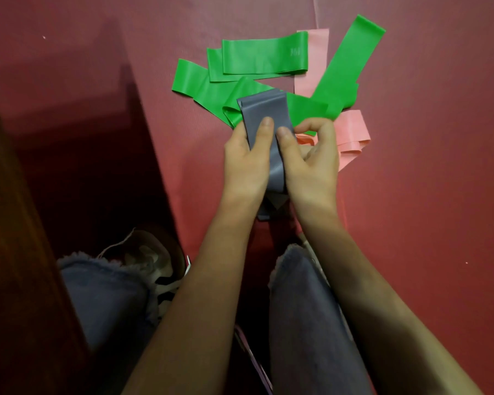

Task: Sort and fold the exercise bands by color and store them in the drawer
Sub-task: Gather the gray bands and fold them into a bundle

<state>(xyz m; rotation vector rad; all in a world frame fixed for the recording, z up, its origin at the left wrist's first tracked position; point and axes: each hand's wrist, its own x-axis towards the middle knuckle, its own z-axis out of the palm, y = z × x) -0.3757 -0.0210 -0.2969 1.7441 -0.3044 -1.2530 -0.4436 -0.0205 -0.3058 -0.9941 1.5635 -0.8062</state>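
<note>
A grey band (264, 109) is gripped between the left hand (246, 166) and the right hand (314, 166) over the near edge of green bands (264, 57) and pink bands (351, 132) heaped on the mat (425, 195), which is seen bare rightward.

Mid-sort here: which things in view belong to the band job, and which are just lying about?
Job:
- grey band, gripped by left hand and right hand
- green bands
- pink bands

Lying about:
- red mat under the bands
- sneaker
</note>
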